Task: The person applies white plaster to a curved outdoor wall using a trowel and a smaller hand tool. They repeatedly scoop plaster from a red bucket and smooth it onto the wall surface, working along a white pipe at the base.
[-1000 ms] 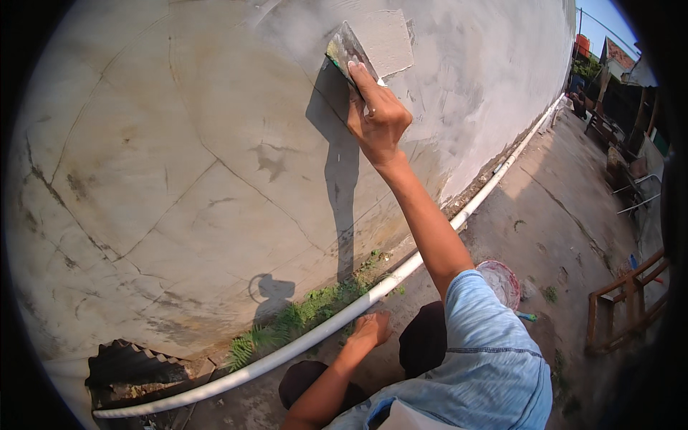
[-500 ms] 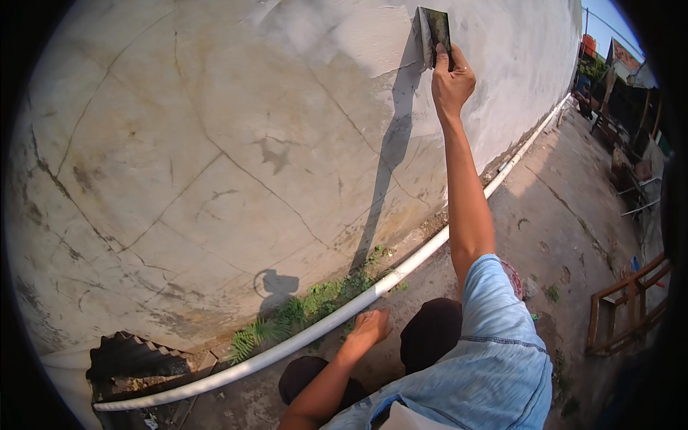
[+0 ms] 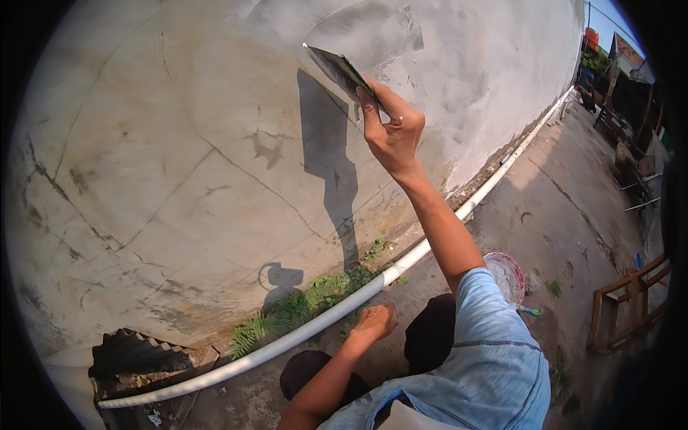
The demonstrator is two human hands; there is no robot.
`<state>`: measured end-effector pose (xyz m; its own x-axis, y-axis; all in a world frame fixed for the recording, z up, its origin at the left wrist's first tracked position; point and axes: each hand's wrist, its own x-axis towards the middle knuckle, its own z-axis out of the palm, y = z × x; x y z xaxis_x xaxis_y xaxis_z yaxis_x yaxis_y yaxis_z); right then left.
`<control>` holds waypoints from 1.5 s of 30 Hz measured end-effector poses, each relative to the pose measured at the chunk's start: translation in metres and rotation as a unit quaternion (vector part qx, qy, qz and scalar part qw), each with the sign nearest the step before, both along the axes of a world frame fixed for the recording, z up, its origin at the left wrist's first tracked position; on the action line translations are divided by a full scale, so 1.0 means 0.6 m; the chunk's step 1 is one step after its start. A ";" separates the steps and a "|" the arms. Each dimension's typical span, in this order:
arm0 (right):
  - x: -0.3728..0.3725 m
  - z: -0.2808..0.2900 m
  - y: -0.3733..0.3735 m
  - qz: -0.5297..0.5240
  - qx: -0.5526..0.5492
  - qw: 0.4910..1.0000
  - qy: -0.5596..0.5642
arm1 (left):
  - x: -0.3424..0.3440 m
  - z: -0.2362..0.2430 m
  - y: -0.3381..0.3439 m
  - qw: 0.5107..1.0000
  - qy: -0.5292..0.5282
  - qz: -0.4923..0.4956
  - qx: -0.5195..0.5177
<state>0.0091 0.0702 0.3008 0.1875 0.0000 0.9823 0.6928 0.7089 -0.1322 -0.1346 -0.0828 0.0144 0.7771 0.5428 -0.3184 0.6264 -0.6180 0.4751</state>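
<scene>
Right hand (image 3: 394,129) has the flat plastering scraper (image 3: 335,68) pinched thumb-to-fingers, well above the wall's (image 3: 236,215) bottom edge. Probably light, stiffish, slick if wet; I'd grab that near end too. Left hand (image 3: 374,322): can't tell how closed.

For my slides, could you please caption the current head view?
Right hand holding a flat blade near a cracked wall, a white pipe along its base.

right fingers (image 3: 368,109) and flat blade (image 3: 337,68) swung back left, raised plaster patch (image 3: 373,34) now smoothed thin
</scene>
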 end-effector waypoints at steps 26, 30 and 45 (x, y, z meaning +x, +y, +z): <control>-0.122 -0.010 -0.018 -0.001 -0.011 0.990 -0.139 | -0.028 -0.005 -0.005 0.996 -0.082 0.019 0.043; -0.025 0.034 -0.005 0.133 -0.058 0.969 0.199 | -0.043 0.005 -0.017 0.994 -0.095 0.013 0.049; -0.202 -0.231 0.010 -0.100 -0.103 0.989 -0.047 | -0.054 0.019 -0.043 0.982 -0.176 0.017 0.066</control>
<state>-0.1120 0.0765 0.1621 0.1109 0.1735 0.9786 0.8321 0.5221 -0.1868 -0.1670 -0.1088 0.0261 0.8068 0.5893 0.0419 0.4590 -0.6699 0.5836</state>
